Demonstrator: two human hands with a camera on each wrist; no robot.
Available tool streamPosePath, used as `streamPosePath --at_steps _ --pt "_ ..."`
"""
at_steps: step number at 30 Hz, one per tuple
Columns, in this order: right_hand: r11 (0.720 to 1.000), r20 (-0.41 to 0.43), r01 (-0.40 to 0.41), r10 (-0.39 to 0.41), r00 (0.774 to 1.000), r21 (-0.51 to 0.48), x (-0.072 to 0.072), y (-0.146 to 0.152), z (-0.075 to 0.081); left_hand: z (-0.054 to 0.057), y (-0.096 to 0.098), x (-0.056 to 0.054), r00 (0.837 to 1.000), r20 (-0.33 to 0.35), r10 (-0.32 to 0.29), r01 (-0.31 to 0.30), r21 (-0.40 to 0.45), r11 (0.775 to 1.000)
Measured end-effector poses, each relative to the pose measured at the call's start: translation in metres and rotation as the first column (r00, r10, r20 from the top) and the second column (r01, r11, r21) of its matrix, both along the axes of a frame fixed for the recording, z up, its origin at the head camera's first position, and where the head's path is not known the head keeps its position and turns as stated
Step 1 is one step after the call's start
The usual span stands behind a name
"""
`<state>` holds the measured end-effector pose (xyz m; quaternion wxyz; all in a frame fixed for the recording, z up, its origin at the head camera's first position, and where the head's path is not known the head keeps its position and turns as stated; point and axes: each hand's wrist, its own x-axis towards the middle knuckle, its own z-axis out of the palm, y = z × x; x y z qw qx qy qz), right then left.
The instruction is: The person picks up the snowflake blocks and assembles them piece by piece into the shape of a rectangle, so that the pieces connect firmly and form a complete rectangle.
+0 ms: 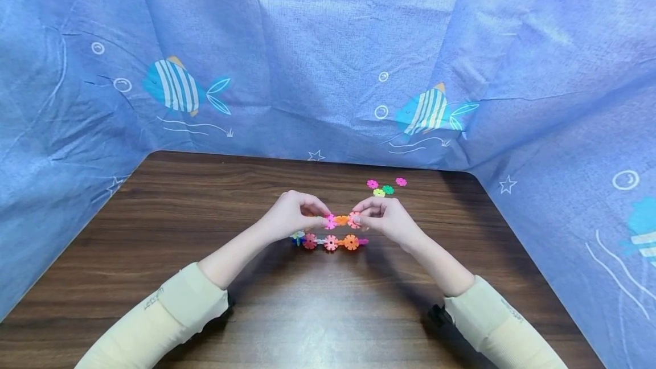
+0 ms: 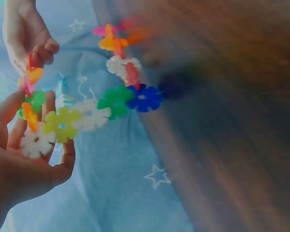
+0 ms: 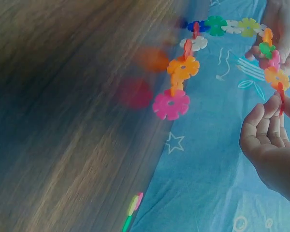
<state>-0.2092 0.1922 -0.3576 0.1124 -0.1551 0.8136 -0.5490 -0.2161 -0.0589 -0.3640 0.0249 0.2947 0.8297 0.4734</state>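
Observation:
A chain of interlocking plastic flower discs (image 1: 330,242) bends in a U shape, in pink, orange, red, white, blue, green and yellow. My left hand (image 1: 288,215) pinches it near a pink disc (image 2: 28,87), its other fingers spread behind the neighbouring pieces. With thumb and fingertips my right hand (image 1: 392,222) grips the red disc (image 3: 281,99) at one end, beside an orange disc (image 3: 277,79). The other end, tipped by a pink disc (image 3: 171,104), is free of both hands. In the head view the left hand partly hides the chain's left bend.
Beyond the right hand several loose flower discs lie on the brown wooden table (image 1: 328,312), among them a green disc (image 1: 388,189) and a pink disc (image 1: 401,181). A blue fish-print cloth (image 1: 328,44) hangs around the table's back and sides.

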Motion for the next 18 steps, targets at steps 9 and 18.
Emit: streamPosePath --at_steps 9,18 --pt "1.0 0.006 0.001 -0.001 1.0 -0.026 0.002 -0.006 -0.002 0.01 0.009 0.002 0.997 -0.066 -0.049 0.038 -0.156 0.987" --pt "0.994 0.083 0.087 -0.081 0.993 -0.07 0.006 -0.013 -0.004 0.012 0.01 0.004 0.996 -0.079 -0.042 0.032 -0.131 0.991"
